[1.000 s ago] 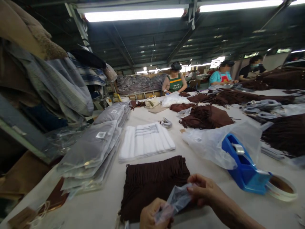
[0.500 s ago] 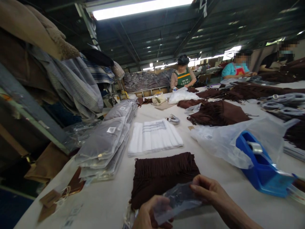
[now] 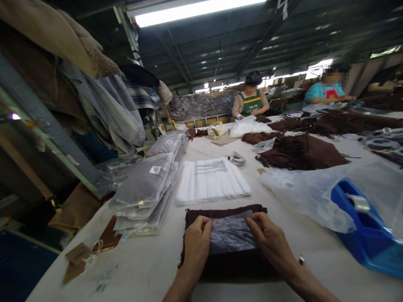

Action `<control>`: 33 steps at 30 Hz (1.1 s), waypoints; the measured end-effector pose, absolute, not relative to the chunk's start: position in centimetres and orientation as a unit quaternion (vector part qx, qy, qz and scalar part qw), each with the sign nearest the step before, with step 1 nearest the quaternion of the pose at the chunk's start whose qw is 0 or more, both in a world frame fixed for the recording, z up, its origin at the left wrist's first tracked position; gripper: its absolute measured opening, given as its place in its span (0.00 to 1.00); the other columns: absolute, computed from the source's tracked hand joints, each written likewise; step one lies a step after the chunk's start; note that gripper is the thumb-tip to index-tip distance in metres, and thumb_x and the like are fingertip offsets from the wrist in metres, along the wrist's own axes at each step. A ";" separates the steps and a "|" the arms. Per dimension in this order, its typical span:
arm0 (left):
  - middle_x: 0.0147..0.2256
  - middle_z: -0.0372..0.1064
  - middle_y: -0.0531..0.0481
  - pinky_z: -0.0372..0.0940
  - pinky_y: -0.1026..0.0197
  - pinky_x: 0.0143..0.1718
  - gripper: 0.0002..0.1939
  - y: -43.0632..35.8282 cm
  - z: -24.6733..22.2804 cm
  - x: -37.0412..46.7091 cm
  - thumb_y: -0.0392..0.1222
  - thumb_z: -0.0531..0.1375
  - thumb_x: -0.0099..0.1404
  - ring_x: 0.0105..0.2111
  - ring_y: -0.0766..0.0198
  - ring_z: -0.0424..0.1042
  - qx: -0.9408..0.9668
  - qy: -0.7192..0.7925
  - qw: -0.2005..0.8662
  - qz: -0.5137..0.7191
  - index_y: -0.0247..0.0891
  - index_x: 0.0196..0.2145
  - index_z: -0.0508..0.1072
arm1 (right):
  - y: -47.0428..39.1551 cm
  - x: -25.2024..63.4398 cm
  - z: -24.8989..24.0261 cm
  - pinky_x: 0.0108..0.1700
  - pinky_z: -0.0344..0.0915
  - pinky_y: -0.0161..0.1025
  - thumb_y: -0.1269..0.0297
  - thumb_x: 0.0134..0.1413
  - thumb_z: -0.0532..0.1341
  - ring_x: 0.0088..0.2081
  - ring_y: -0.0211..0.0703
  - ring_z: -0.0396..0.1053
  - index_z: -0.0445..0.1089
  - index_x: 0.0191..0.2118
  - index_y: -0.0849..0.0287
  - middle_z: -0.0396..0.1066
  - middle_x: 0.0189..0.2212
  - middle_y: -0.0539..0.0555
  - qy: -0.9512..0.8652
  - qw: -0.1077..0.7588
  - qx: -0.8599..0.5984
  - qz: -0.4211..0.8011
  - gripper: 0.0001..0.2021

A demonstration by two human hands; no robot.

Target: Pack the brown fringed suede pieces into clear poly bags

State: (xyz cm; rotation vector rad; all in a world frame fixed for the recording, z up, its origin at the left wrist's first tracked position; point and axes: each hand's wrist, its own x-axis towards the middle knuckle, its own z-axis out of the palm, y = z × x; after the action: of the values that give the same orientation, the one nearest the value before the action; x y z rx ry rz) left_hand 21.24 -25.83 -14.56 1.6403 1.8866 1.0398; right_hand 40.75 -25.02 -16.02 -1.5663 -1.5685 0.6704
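A folded dark brown fringed scarf point(image 3: 236, 268) lies at the front of the white table. Across its upper part, a thin clear plastic sheet point(image 3: 233, 235) is stretched between my two hands. My left hand point(image 3: 197, 237) pinches its upper left corner, thumb against fingers. At the upper right corner, my right hand point(image 3: 267, 235) pinches it the same way. Both hands are low over the scarf; I cannot tell whether the plastic touches it. Just beyond lies a neat stack of white plastic bags point(image 3: 212, 182) with printed lines.
Bagged grey goods point(image 3: 143, 180) are piled on the left, with brown tags point(image 3: 78, 253) nearer me. A blue tape dispenser point(image 3: 362, 226) and loose clear plastic point(image 3: 302, 193) sit on the right. Further back lie brown scarves point(image 3: 308, 151); two co-workers point(image 3: 252, 100) are at the far side.
Both hands have moved forward over the scarf, and the plastic that was crumpled between them is now spread flat. The view has swung slightly left.
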 end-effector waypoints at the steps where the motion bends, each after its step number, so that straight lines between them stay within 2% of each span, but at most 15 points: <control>1: 0.24 0.70 0.52 0.60 0.63 0.32 0.10 -25.3 -14.7 21.0 0.41 0.52 0.62 0.27 0.63 0.70 0.598 0.687 0.189 0.368 0.38 0.28 0.71 | -24.5 40.5 -16.3 0.31 0.59 0.39 0.48 0.52 0.50 0.26 0.45 0.66 0.59 0.29 0.53 0.67 0.23 0.51 -0.625 0.394 -0.627 0.247 0.14; 3: 0.28 0.72 0.49 0.61 0.60 0.35 0.08 -24.5 -15.4 20.6 0.38 0.53 0.62 0.30 0.60 0.71 0.612 0.696 0.132 0.352 0.38 0.34 0.72 | -23.8 40.1 -17.1 0.30 0.59 0.41 0.48 0.52 0.48 0.25 0.48 0.67 0.58 0.28 0.52 0.67 0.22 0.52 -0.627 0.382 -0.641 0.223 0.14; 6: 0.38 0.72 0.41 0.62 0.52 0.43 0.13 -24.3 -16.6 20.4 0.35 0.53 0.63 0.40 0.53 0.70 0.639 0.688 0.035 0.342 0.35 0.45 0.70 | -23.2 39.5 -18.1 0.29 0.58 0.42 0.48 0.52 0.46 0.25 0.51 0.67 0.57 0.28 0.53 0.67 0.21 0.54 -0.624 0.372 -0.656 0.205 0.14; 8: 0.44 0.69 0.39 0.61 0.49 0.47 0.17 -24.6 -17.2 20.8 0.32 0.49 0.65 0.46 0.52 0.67 0.703 0.622 -0.083 0.335 0.33 0.50 0.67 | -23.1 39.2 -18.5 0.29 0.58 0.42 0.49 0.52 0.46 0.26 0.52 0.68 0.57 0.29 0.53 0.68 0.21 0.54 -0.624 0.367 -0.662 0.193 0.13; 11: 0.49 0.68 0.43 0.63 0.52 0.50 0.17 -25.2 -17.8 22.0 0.32 0.46 0.66 0.50 0.54 0.65 0.808 0.470 -0.202 0.292 0.35 0.51 0.66 | -23.1 39.4 -18.9 0.29 0.59 0.41 0.51 0.53 0.46 0.27 0.52 0.70 0.59 0.30 0.53 0.70 0.23 0.55 -0.625 0.360 -0.670 0.177 0.13; 15: 0.51 0.68 0.44 0.68 0.50 0.48 0.16 -25.7 -18.9 23.2 0.40 0.51 0.66 0.51 0.52 0.66 0.811 0.494 -0.171 0.262 0.36 0.50 0.67 | -23.2 40.9 -18.6 0.26 0.61 0.41 0.52 0.53 0.49 0.24 0.49 0.70 0.62 0.31 0.54 0.70 0.21 0.52 -0.612 0.353 -0.690 0.159 0.12; 17: 0.52 0.66 0.44 0.68 0.49 0.48 0.17 -25.8 -19.6 23.3 0.40 0.52 0.65 0.52 0.51 0.65 0.806 0.507 -0.157 0.261 0.36 0.52 0.65 | -23.5 41.6 -17.9 0.25 0.62 0.41 0.54 0.54 0.49 0.24 0.48 0.70 0.64 0.35 0.56 0.70 0.23 0.53 -0.608 0.379 -0.691 0.094 0.13; 19: 0.52 0.66 0.43 0.67 0.49 0.49 0.18 -25.7 -20.0 23.4 0.39 0.53 0.65 0.53 0.51 0.64 0.810 0.508 -0.142 0.257 0.36 0.52 0.65 | -24.1 41.5 -17.2 0.31 0.66 0.42 0.59 0.57 0.49 0.30 0.48 0.71 0.65 0.40 0.59 0.71 0.30 0.57 -0.644 0.436 -0.629 -0.014 0.12; 21: 0.52 0.66 0.43 0.67 0.47 0.49 0.18 -25.5 -19.8 23.4 0.39 0.54 0.64 0.53 0.50 0.64 0.815 0.507 -0.126 0.251 0.36 0.52 0.65 | -24.6 40.7 -16.7 0.41 0.66 0.41 0.68 0.58 0.49 0.40 0.46 0.70 0.66 0.45 0.60 0.71 0.38 0.58 -0.723 0.458 -0.508 -0.099 0.13; 24: 0.53 0.65 0.41 0.66 0.48 0.50 0.19 -25.5 -18.3 22.8 0.37 0.53 0.64 0.53 0.51 0.64 0.830 0.495 -0.092 0.241 0.33 0.53 0.63 | -24.9 39.1 -17.4 0.45 0.64 0.41 0.75 0.57 0.48 0.44 0.45 0.68 0.67 0.47 0.61 0.72 0.42 0.58 -0.819 0.389 -0.404 -0.122 0.16; 27: 0.52 0.66 0.38 0.64 0.47 0.52 0.18 -27.0 -16.1 20.0 0.37 0.51 0.65 0.54 0.53 0.63 0.819 0.504 -0.083 0.260 0.32 0.52 0.63 | -24.7 38.3 -19.1 0.43 0.63 0.44 0.74 0.58 0.48 0.44 0.48 0.67 0.67 0.48 0.64 0.72 0.44 0.60 -0.839 0.339 -0.408 -0.119 0.16; 29: 0.46 0.70 0.39 0.67 0.48 0.49 0.15 -29.7 -15.2 17.0 0.38 0.50 0.66 0.48 0.55 0.68 0.774 0.563 -0.086 0.278 0.34 0.49 0.65 | -24.4 38.3 -19.8 0.43 0.62 0.45 0.72 0.59 0.49 0.44 0.49 0.67 0.66 0.49 0.65 0.72 0.44 0.60 -0.841 0.340 -0.406 -0.112 0.15; 31: 0.37 0.72 0.43 0.70 0.56 0.40 0.11 -33.8 -15.3 13.9 0.40 0.50 0.67 0.37 0.60 0.72 0.715 0.637 -0.061 0.283 0.36 0.42 0.68 | -24.4 38.6 -19.8 0.43 0.62 0.44 0.70 0.60 0.49 0.44 0.49 0.67 0.66 0.49 0.66 0.71 0.44 0.61 -0.837 0.360 -0.397 -0.109 0.15; 33: 0.30 0.72 0.49 0.70 0.66 0.32 0.10 -38.6 -16.7 11.7 0.43 0.49 0.67 0.29 0.66 0.72 0.685 0.677 -0.001 0.267 0.39 0.38 0.69 | -24.8 38.8 -19.3 0.45 0.61 0.46 0.70 0.60 0.51 0.46 0.51 0.66 0.66 0.49 0.67 0.70 0.45 0.63 -0.828 0.392 -0.384 -0.115 0.15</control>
State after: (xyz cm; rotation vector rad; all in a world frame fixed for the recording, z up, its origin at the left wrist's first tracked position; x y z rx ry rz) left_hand 11.71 -38.56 -16.69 2.1535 2.1293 0.8406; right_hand 38.84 -24.77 -19.28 -0.9760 -2.1021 -0.2927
